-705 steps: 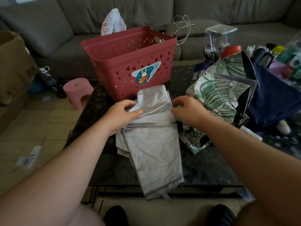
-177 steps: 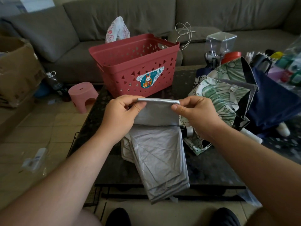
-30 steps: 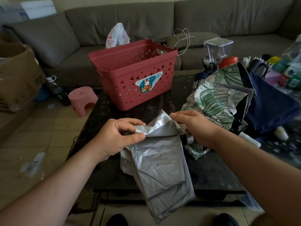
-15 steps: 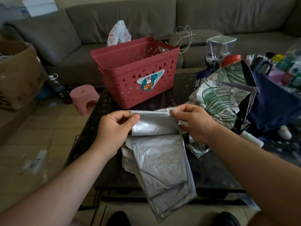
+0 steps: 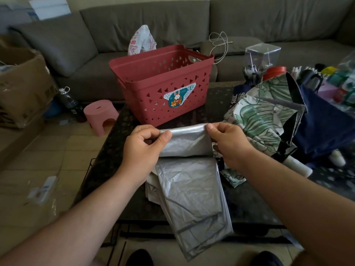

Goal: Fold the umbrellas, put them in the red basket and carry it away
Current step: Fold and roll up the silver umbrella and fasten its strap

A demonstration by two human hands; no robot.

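A silver umbrella (image 5: pixel 192 192) lies on the dark table (image 5: pixel 119 150), its canopy hanging over the near edge. My left hand (image 5: pixel 143 148) pinches the left end of a flap of its fabric and my right hand (image 5: pixel 226 143) pinches the right end, holding the flap stretched flat above the table. The red basket (image 5: pixel 163 89) stands just behind my hands with nothing visible in it. A leaf-print umbrella (image 5: pixel 257 120) and a navy umbrella (image 5: pixel 322 127) lie unfolded at the right.
A grey sofa (image 5: pixel 249 25) runs along the back. A pink stool (image 5: pixel 99 116), a bottle (image 5: pixel 70 102) and a cardboard box (image 5: pixel 21 87) stand on the floor at left. Bottles and a clear container (image 5: pixel 262 56) crowd the table's far right.
Both hands have lifted the bunched silver fabric from the table and pulled it taut between them into a flat horizontal flap.
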